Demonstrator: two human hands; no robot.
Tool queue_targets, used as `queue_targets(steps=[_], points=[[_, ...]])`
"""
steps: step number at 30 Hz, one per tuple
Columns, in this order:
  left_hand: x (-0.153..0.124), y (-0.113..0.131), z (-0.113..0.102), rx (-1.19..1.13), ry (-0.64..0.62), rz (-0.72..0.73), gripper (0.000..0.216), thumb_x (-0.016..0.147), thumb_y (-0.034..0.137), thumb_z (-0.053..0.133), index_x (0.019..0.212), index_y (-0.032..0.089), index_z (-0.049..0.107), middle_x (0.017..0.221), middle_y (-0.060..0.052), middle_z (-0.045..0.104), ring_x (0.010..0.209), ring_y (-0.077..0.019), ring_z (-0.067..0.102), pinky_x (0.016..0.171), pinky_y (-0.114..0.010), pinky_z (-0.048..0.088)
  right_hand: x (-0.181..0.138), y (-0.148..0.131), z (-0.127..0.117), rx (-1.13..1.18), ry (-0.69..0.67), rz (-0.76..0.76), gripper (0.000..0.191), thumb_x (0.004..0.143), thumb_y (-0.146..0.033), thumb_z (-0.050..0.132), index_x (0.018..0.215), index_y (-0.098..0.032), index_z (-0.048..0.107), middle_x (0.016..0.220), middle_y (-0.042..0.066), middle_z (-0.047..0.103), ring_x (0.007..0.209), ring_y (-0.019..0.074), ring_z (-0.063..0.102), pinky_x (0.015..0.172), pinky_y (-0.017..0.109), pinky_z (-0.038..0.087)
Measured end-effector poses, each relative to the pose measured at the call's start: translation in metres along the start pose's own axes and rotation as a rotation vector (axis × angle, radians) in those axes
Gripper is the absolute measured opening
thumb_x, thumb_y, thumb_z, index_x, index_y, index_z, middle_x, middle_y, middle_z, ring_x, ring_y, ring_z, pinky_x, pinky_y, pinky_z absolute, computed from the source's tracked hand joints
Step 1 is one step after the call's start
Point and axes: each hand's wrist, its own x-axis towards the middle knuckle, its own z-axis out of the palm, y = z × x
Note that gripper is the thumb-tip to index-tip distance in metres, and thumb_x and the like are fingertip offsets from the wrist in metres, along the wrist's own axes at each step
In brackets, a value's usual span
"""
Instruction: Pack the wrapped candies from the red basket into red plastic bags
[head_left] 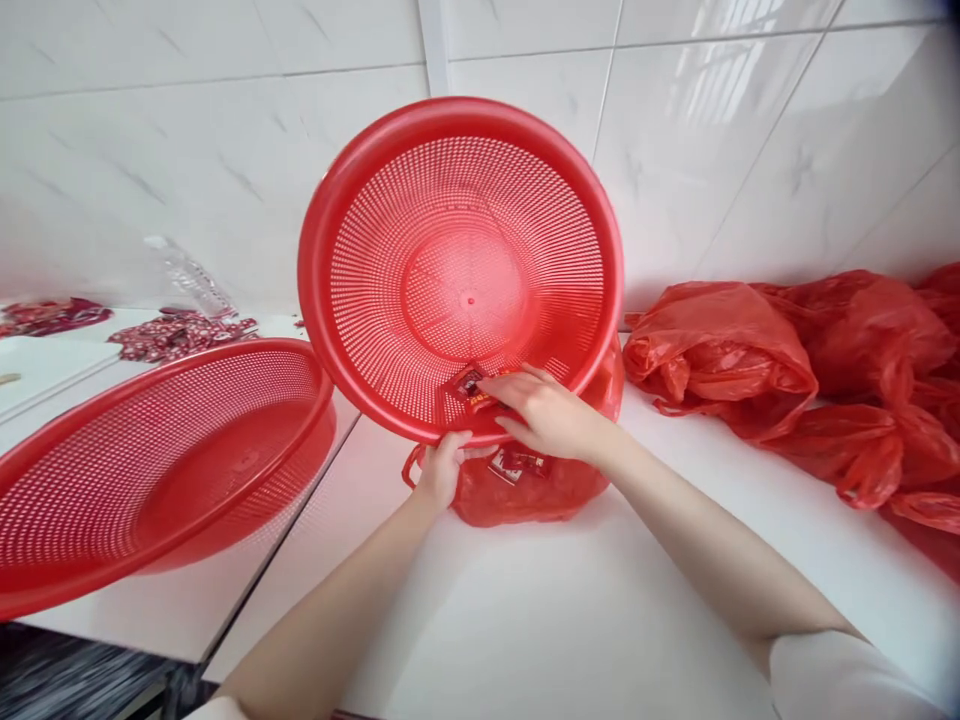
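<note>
A round red perforated basket [461,190] is tipped up on edge, its open side facing me. My left hand [439,468] grips its bottom rim from below, fingers closed. My right hand [544,412] reaches over the rim into the basket, fingers pressed on a small red packet [466,385] lying against the lower inside wall. Directly under the basket sits a red plastic bag [525,485] with more red packets showing through its mouth.
A second red perforated basket [150,450] lies at the left, over the counter's edge. Crumpled red plastic bags [787,370] pile up at the right. Heaps of small red packets [180,335] and a clear plastic bag [187,275] lie far left by the tiled wall.
</note>
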Motion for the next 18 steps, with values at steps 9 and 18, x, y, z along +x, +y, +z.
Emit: queue_targets(steps=[9, 18], points=[[-0.002, -0.007, -0.002, 0.045, -0.111, -0.116, 0.025, 0.059, 0.024, 0.061, 0.081, 0.015, 0.069, 0.081, -0.007, 0.075, 0.089, -0.0312, 0.070, 0.063, -0.036, 0.060, 0.004, 0.022, 0.017, 0.279, 0.118, 0.204, 0.026, 0.094, -0.018, 0.048, 0.111, -0.020, 0.067, 0.109, 0.006, 0.071, 0.098, 0.0190, 0.067, 0.092, 0.035, 0.049], [0.006, 0.006, -0.002, -0.028, -0.021, -0.120, 0.030, 0.068, 0.021, 0.052, 0.093, 0.014, 0.067, 0.088, -0.006, 0.074, 0.086, -0.0251, 0.070, 0.064, -0.032, 0.058, 0.008, 0.020, 0.001, 1.119, 0.179, 0.503, 0.030, 0.077, -0.035, 0.072, 0.099, -0.015, 0.069, 0.083, 0.003, 0.071, 0.067, 0.0091, 0.063, 0.064, 0.021, 0.053]])
